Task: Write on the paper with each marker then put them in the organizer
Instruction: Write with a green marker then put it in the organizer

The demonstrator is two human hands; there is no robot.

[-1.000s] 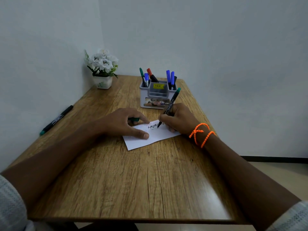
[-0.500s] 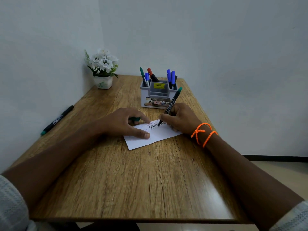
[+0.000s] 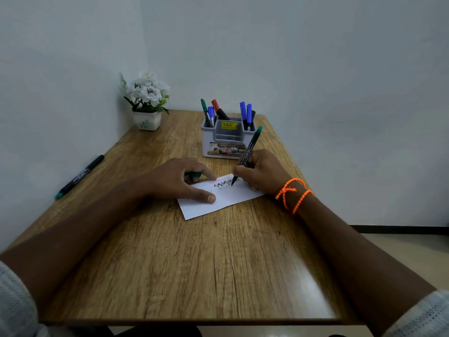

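Observation:
My right hand [image 3: 261,173] grips a black marker with a green end [image 3: 250,148], its tip touching the white paper [image 3: 228,199] at a dark squiggly line. My left hand [image 3: 178,180] rests on the paper's left part with thumb and forefinger spread, and its curled fingers hold a green cap [image 3: 193,174]. Behind the paper stands the grey organizer [image 3: 227,142], holding several markers with green, blue, red and black ends. Another black marker with a green end [image 3: 80,176] lies at the table's left edge.
A white pot of white flowers [image 3: 147,103] stands in the back left corner against the wall. The wooden table [image 3: 194,263] runs along walls at the left and back. An orange bead band wraps my right wrist [image 3: 292,193].
My right hand has carried the marker tip slightly rightward along the squiggle, which is longer now. My left hand stays pressed on the paper.

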